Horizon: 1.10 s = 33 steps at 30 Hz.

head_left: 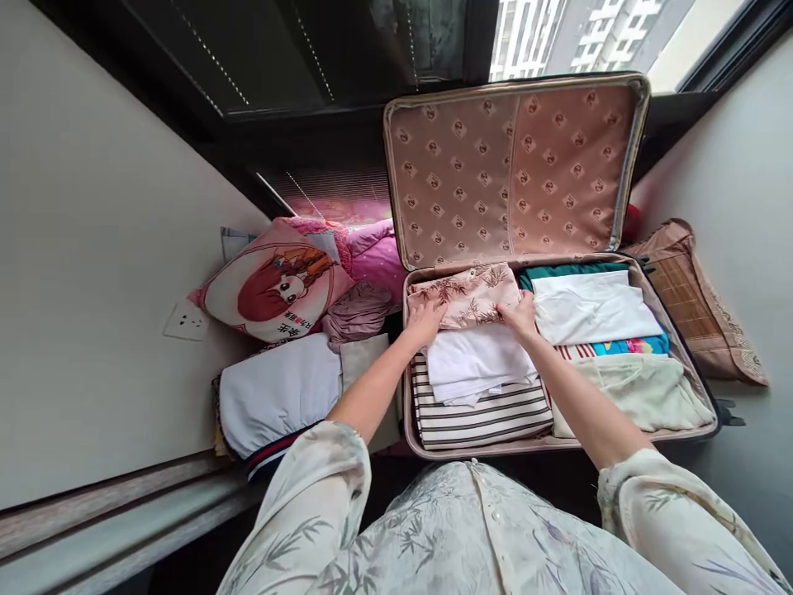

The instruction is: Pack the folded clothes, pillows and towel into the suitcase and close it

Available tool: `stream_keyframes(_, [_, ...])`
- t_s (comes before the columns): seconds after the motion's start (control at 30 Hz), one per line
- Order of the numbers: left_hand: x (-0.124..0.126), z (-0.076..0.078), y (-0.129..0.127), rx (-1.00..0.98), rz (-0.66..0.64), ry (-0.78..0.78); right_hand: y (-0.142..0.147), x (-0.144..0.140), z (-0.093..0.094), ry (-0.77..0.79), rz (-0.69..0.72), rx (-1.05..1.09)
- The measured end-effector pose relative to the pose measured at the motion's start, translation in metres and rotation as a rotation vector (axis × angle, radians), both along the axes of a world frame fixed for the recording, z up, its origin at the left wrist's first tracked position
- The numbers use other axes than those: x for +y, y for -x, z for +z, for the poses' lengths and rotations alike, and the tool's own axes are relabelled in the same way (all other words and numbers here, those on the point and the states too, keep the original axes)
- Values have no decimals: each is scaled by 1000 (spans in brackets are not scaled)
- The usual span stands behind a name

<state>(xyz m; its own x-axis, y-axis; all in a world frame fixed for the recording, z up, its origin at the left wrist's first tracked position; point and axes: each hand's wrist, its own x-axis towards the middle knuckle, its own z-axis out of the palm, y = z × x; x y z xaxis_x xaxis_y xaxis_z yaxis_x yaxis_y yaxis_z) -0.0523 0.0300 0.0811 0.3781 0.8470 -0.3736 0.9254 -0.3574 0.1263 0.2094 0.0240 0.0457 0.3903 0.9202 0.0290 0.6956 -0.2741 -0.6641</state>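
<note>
An open suitcase lies in front of me, its patterned pink lid propped up against the window. Both my hands rest on a folded pink leaf-print garment at the back left of the case. My left hand presses its left edge and my right hand grips its right edge. Just in front of it lies a folded white cloth on top of a striped garment. To the right are a white folded garment, a teal piece and a pale cream one.
Left of the suitcase sit a cartoon-face pillow, pink bedding, a mauve cloth and a folded white garment with striped trim. A woven mat pillow lies at the right. A wall socket is on the left wall.
</note>
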Motion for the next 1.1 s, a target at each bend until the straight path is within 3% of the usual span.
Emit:
stream_keyframes(0.1, [3, 16, -1, -18, -25, -112, 5, -2, 16, -22, 80, -341])
stream_keyframes(0.17, [4, 14, -8, -59, 6, -202, 9, -2, 21, -34, 241, -503])
stream_keyframes(0.27, [6, -12, -21, -105, 122, -131, 14, 2, 10, 87, 434, -548])
stream_keyframes(0.4, [13, -50, -29, -214, 258, 12, 13, 9, -15, 259, 467, -477])
stream_keyframes(0.47, [15, -54, -27, -277, 279, 29, 9, 12, -19, 293, 469, -462])
stream_keyframes(0.53, [7, -48, -19, -367, 239, -1, 5, 16, -17, 315, 478, -459])
stream_keyframes(0.6, [-17, -41, -3, -498, 160, -119, 1, 20, -10, 335, 491, -466])
stream_keyframes(0.67, [-61, -41, 21, -631, 147, -288, -1, 23, -1, 323, 511, -497])
stream_keyframes(0.73, [-121, -54, 51, -705, 311, -423, 3, 21, 12, 218, 527, -556])
stream_keyframes(0.8, [-188, -75, 82, -691, 632, -479, 22, 13, 26, 57, 538, -580])
stream_keyframes(0.87, [-249, -100, 108, -569, 1006, -440, 60, -2, 38, -54, 585, -475])
stream_keyframes(0.93, [-295, -122, 125, -440, 1232, -359, 118, -25, 43, -36, 681, -226])
stream_keyframes(0.97, [-311, -130, 129, -405, 1267, -321, 152, -37, 41, 27, 730, -73])
stream_keyframes(1.03, [-325, -141, 128, -407, 1221, -268, 220, -59, 32, 294, 803, 196])
stream_keyframes(1.1, [-321, -147, 120, -462, 1117, -243, 279, -73, 16, 604, 702, 282])
